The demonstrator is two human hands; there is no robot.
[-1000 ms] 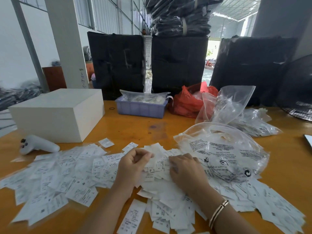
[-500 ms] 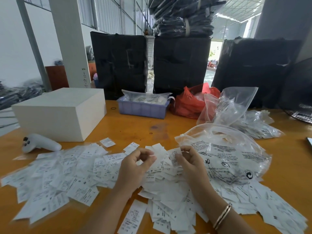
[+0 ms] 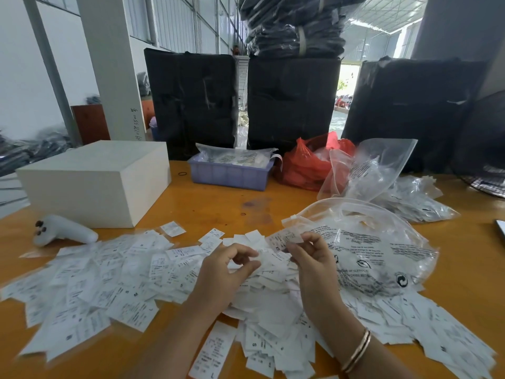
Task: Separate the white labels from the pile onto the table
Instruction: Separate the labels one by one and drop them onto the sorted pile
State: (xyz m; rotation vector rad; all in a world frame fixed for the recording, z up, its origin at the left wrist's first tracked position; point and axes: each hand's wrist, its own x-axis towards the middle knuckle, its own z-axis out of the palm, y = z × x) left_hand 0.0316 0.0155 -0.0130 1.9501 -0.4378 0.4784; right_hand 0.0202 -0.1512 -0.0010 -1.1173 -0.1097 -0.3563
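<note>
A heaped pile of white labels [image 3: 270,305] lies on the orange table [image 3: 207,203] in front of me. More white labels [image 3: 90,285] are spread flat to the left. My right hand [image 3: 311,261] is raised over the pile and pinches one printed white label [image 3: 285,237] between thumb and fingertips. My left hand [image 3: 226,272] hovers just left of it with fingers and thumb curled; whether it holds a label cannot be made out.
A clear plastic bag [image 3: 377,247] with printed text lies right of the pile. A white box [image 3: 93,181], a white controller [image 3: 62,231], a purple tray [image 3: 232,170], a red bag [image 3: 308,162] and more clear bags [image 3: 410,198] stand farther back.
Both hands have lifted off the pile. My right hand has come up with one label pinched in its fingertips, and my left hand has drawn up beside it.
</note>
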